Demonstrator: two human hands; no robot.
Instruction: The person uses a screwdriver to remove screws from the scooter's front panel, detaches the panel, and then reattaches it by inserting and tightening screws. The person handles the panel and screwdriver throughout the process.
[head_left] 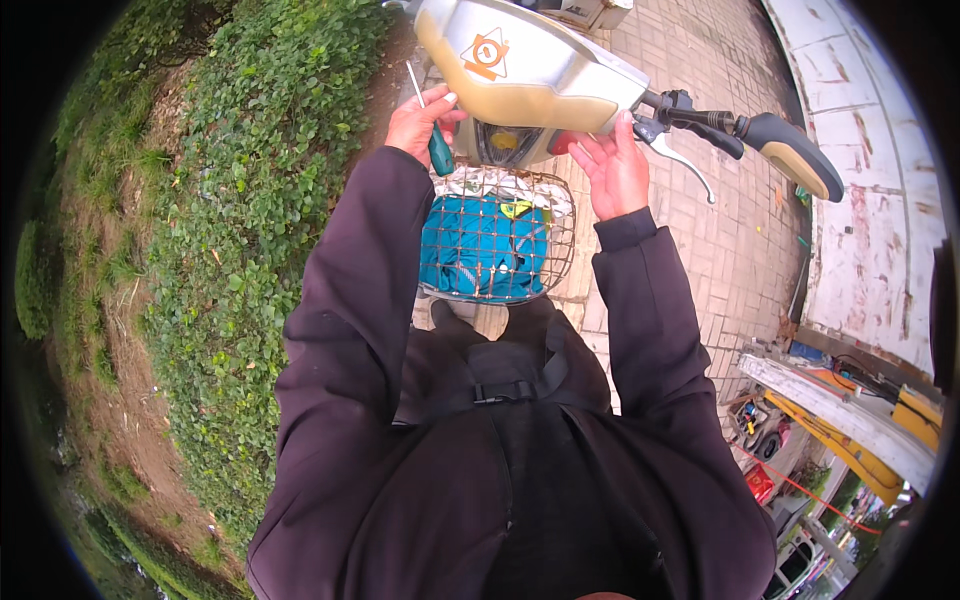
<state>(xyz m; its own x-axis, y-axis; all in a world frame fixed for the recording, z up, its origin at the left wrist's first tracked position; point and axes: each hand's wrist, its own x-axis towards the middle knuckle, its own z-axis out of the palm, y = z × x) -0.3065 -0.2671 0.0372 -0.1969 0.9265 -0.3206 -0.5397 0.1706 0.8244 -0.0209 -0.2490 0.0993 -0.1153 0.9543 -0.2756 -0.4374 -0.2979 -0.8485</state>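
Observation:
A silver and tan scooter handlebar cover (540, 85) with an orange emblem spans the top of the view. My left hand (415, 128) is closed around a screwdriver (440, 152); its green handle points down and its metal shaft points up. The thumb of that hand rests at the cover's lower left edge. At the lower right edge, my right hand (617, 172) grips the cover, thumb against the rim and fingers below it. Just beneath hangs a wire basket (568, 240) with a blue cloth item (480, 245) inside.
To the right of the cover are a brake lever (685, 165) and a handgrip (795, 155). Green bushes (235, 250) line the left side. Brick paving (720, 250) runs along the right, bordered by a worn white metal panel (865, 160) and a yellow bar (840, 450).

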